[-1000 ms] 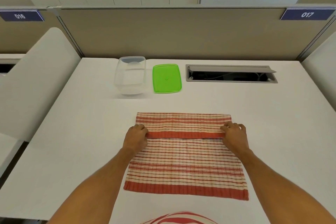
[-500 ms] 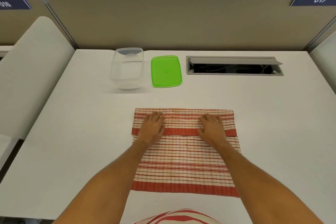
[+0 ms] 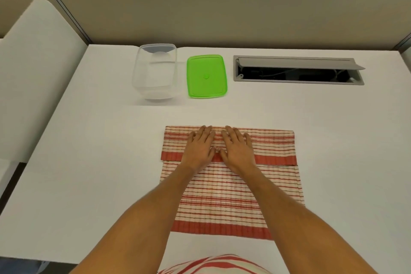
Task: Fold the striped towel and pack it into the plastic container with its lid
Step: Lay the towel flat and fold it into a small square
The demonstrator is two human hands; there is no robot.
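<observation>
On the white desk (image 3: 89,162) the striped towel (image 3: 224,196) lies flat in front of the person, its far edge turned back toward them so that a broad red band crosses the cloth from side to side. Both hands rest palm down on that folded strip, side by side near its middle, thumbs almost touching. The left hand (image 3: 199,148) has its fingers spread flat and grasps nothing; the right hand (image 3: 239,148) lies the same way, fingers extended toward the far fold, pressing on the fabric rather than pinching it. Beyond the towel, well apart from it, stands the clear plastic container (image 3: 155,71), open and upright, and just beside it on its right the green lid (image 3: 206,76) lies flat on the desk. Further right a grey cable hatch (image 3: 298,70) is set into the surface with its flap raised. A beige partition (image 3: 222,4) closes off the far edge of the desk.
</observation>
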